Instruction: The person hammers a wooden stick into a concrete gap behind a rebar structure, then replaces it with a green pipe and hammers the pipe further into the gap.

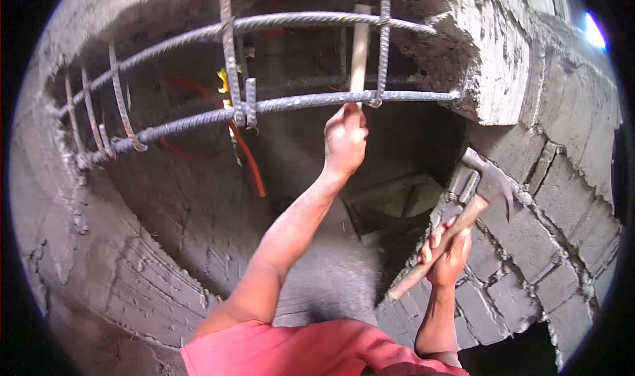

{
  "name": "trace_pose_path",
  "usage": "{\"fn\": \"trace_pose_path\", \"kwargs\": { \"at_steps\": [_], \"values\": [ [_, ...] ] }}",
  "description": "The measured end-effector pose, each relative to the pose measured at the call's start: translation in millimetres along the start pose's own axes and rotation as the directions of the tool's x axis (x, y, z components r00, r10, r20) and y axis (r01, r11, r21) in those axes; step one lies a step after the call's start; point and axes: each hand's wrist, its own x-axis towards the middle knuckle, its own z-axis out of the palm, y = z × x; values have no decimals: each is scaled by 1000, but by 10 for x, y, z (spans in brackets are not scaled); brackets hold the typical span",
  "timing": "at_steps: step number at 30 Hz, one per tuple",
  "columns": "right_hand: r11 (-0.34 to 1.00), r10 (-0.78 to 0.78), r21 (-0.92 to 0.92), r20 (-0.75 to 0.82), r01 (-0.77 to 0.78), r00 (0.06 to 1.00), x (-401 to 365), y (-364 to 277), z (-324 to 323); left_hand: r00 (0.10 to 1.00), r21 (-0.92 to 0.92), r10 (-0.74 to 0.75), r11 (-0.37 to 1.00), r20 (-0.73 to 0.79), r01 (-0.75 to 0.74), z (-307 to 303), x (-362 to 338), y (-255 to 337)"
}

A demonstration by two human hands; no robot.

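My left hand (345,141) is raised just under the lower rebar, its fingers closed round the bottom end of a pale wooden stick (359,58). The stick stands nearly upright against the two long ribbed rebars, close to a vertical rebar tie (384,38). Whether it passes behind the lower rebar (297,102) is hard to tell. Lower and to the right, my right hand (450,253) grips a claw hammer (471,212) by its wooden handle. The hammer's metal head (493,181) points up, in front of the brick wall.
Rough concrete (496,65) borders the rebar at the right. An orange tube (251,161) hangs below the bars, near a yellow piece (223,81). Mortared brickwork (549,224) lies at the right, a curved grey wall (132,270) at the left. Behind the bars is a dark recess.
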Motion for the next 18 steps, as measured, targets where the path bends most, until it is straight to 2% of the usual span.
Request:
{"fn": "trace_pose_path", "kwargs": {
  "at_steps": [1,3,4,6,9,11,13,15,16,18],
  "values": [
    [986,59,156,9,-59,998,77,-1,3,1000,27,10,1000,7,-11,-8,8,3],
    [888,43,457,30,-52,999,224,-1,29,999,24,-45,999,-13,45,-82,14,34],
    [878,49,474,39,-62,998,284,-4,48,999,96,-38,995,-31,41,-134,26,36],
    [777,30,630,-9,-18,1000,388,-28,43,999,181,-8,983,-51,17,-209,33,84],
    [753,86,639,143,-158,986,423,32,-140,998,284,17,959,-60,0,-106,-17,131],
    [803,170,540,200,-254,965,358,54,-201,985,203,20,979,-170,15,57,-51,71],
    [818,156,494,303,-295,940,299,86,-226,982,248,61,969,-181,-14,74,-66,69],
    [848,153,439,333,-297,930,297,-9,-233,977,323,41,946,-211,30,69,-84,64],
    [846,153,442,333,-297,930,307,-30,-219,983,288,25,957,-180,28,37,-85,64],
    [827,80,543,137,-142,987,364,-78,-175,982,298,35,954,-187,23,44,-93,58]
  ]
}}
